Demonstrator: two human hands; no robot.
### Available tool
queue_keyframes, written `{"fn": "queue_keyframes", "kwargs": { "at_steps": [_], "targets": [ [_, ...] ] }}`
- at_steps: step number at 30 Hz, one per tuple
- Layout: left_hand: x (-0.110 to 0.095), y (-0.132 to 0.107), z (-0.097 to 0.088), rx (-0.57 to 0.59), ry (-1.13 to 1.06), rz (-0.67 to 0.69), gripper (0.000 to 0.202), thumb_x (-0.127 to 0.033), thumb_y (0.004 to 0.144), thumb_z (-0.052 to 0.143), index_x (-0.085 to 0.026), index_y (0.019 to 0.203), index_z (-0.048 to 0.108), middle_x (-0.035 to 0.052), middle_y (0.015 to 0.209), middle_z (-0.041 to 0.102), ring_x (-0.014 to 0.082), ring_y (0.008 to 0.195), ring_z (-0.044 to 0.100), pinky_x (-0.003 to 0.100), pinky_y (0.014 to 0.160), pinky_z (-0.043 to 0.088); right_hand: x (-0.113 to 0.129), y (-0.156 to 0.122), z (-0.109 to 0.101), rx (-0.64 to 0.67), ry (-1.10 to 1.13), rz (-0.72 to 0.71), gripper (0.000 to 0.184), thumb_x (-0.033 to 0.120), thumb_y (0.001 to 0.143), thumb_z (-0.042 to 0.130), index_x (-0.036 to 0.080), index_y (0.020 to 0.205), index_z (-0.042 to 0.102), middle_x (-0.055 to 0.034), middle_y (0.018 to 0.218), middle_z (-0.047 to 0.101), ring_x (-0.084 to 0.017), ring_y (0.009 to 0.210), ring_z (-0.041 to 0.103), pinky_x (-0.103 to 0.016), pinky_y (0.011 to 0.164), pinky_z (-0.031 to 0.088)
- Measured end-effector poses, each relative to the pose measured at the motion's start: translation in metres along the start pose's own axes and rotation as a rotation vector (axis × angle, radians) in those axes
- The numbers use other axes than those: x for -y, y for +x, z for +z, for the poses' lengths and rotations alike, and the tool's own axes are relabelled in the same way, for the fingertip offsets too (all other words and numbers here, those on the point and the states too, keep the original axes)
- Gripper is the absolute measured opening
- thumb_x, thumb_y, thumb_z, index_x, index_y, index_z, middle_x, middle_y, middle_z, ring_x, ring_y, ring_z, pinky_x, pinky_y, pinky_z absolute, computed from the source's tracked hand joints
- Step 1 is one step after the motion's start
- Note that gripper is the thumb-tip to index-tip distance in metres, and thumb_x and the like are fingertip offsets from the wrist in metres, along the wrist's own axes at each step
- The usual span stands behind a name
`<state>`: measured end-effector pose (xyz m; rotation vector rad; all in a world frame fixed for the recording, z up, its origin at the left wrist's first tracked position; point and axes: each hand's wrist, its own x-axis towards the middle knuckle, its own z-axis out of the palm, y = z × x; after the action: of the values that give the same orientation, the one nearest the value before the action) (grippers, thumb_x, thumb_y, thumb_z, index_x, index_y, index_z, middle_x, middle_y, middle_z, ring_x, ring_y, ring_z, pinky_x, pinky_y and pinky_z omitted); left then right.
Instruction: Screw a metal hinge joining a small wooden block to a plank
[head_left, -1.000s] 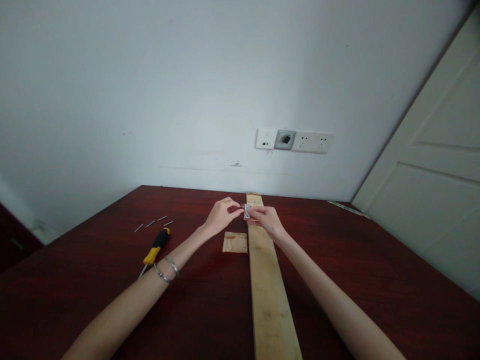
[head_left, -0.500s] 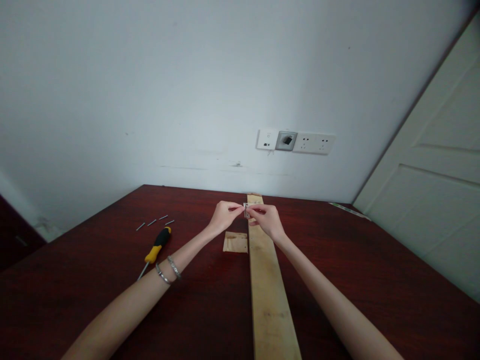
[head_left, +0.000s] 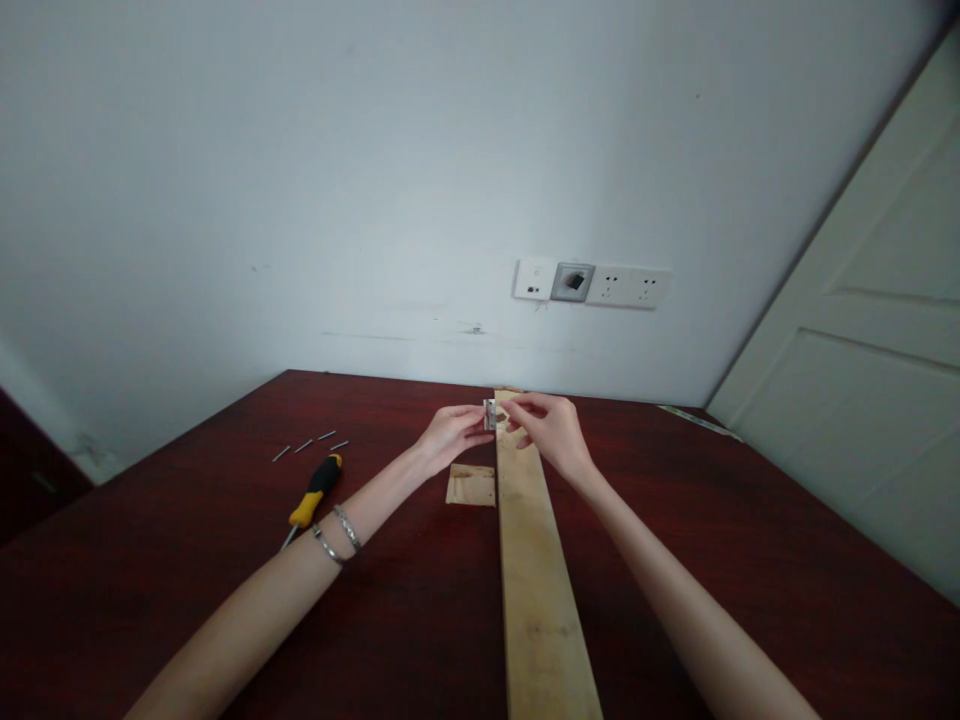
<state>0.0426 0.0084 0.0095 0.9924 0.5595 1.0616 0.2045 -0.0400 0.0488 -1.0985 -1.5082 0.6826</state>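
Between the thumb and fingers of my left hand (head_left: 448, 437) is a small silver metal hinge (head_left: 490, 414), held up over the far part of a long wooden plank (head_left: 536, 560). My right hand (head_left: 553, 430) hovers just to the right of the hinge, its fingers apart and holding nothing that I can see. Below my left hand, a short wooden block (head_left: 471, 485) lies against the plank's left side. Two silver bracelets (head_left: 335, 535) circle my left forearm.
A yellow and black screwdriver (head_left: 315, 490) lies left of my left arm, its shaft partly hidden. Several screws (head_left: 304, 446) lie beyond it on the dark red table (head_left: 405, 620). A wall with sockets (head_left: 592, 285) rises behind; a pale door (head_left: 862, 330) stands at right.
My right hand has let go of the hinge and moved slightly right, its fingers spreading. My left hand keeps the hinge, now turned a little.
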Motion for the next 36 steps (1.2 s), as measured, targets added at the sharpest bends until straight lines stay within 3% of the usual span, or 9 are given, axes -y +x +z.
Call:
{"fn": "queue_keyframes", "kwargs": {
  "at_steps": [3, 7, 18, 25, 30, 36],
  "targets": [
    [-0.003, -0.001, 0.002, -0.032, -0.12, -0.068, 0.003, -0.006, 0.075, 0.064, -0.009, 0.074, 0.064, 0.01, 0.08, 0.068, 0.0183, 0.073, 0.065, 0.04, 0.08, 0.051, 0.006, 0.003, -0.013, -0.055, 0.021, -0.012, 0.042, 0.051, 0.071, 0.063, 0.011, 0.08, 0.07, -0.0056, 0.061, 0.065, -0.016, 0.056, 0.064, -0.02, 0.037, 0.052],
    [-0.005, -0.003, 0.003, 0.03, -0.182, -0.104, 0.006, -0.002, 0.075, 0.062, -0.008, 0.075, 0.063, 0.0085, 0.073, 0.067, 0.0172, 0.069, 0.065, 0.039, 0.079, 0.051, 0.002, 0.008, -0.021, -0.063, 0.077, 0.01, 0.04, 0.049, 0.071, 0.064, 0.01, 0.078, 0.068, -0.0043, 0.059, 0.062, -0.015, 0.054, 0.063, -0.021, 0.037, 0.052],
    [-0.008, -0.004, -0.004, 0.293, -0.201, -0.041, 0.009, -0.008, 0.068, 0.071, -0.007, 0.073, 0.064, 0.0066, 0.07, 0.062, 0.0155, 0.069, 0.059, 0.031, 0.071, 0.051, 0.007, 0.003, -0.017, 0.001, 0.042, -0.006, 0.036, 0.044, 0.074, 0.063, 0.01, 0.084, 0.068, -0.0041, 0.061, 0.063, -0.014, 0.055, 0.062, -0.02, 0.039, 0.051],
    [-0.008, -0.005, -0.003, 0.358, -0.179, -0.04, 0.014, -0.014, 0.069, 0.074, -0.006, 0.072, 0.064, 0.0062, 0.069, 0.06, 0.0147, 0.07, 0.058, 0.029, 0.07, 0.049, 0.005, 0.003, -0.015, 0.013, 0.027, 0.0, 0.037, 0.047, 0.073, 0.062, 0.011, 0.084, 0.067, -0.004, 0.061, 0.064, -0.013, 0.053, 0.061, -0.02, 0.04, 0.051],
    [-0.007, -0.004, -0.003, 0.31, -0.132, -0.031, 0.011, -0.014, 0.071, 0.072, -0.007, 0.073, 0.064, 0.0068, 0.072, 0.062, 0.015, 0.07, 0.06, 0.03, 0.07, 0.05, 0.009, 0.001, -0.013, 0.041, 0.041, -0.002, 0.036, 0.046, 0.073, 0.062, 0.012, 0.084, 0.067, -0.0046, 0.063, 0.065, -0.015, 0.057, 0.064, -0.021, 0.042, 0.051],
    [-0.002, 0.0, -0.001, 0.057, -0.017, 0.006, 0.013, -0.016, 0.072, 0.071, -0.007, 0.08, 0.067, 0.0085, 0.077, 0.065, 0.0149, 0.069, 0.062, 0.027, 0.065, 0.051, 0.012, -0.005, -0.004, 0.108, 0.029, -0.026, 0.032, 0.043, 0.074, 0.061, 0.013, 0.083, 0.067, -0.0046, 0.066, 0.066, -0.015, 0.057, 0.064, -0.02, 0.041, 0.05]
  ]
}}
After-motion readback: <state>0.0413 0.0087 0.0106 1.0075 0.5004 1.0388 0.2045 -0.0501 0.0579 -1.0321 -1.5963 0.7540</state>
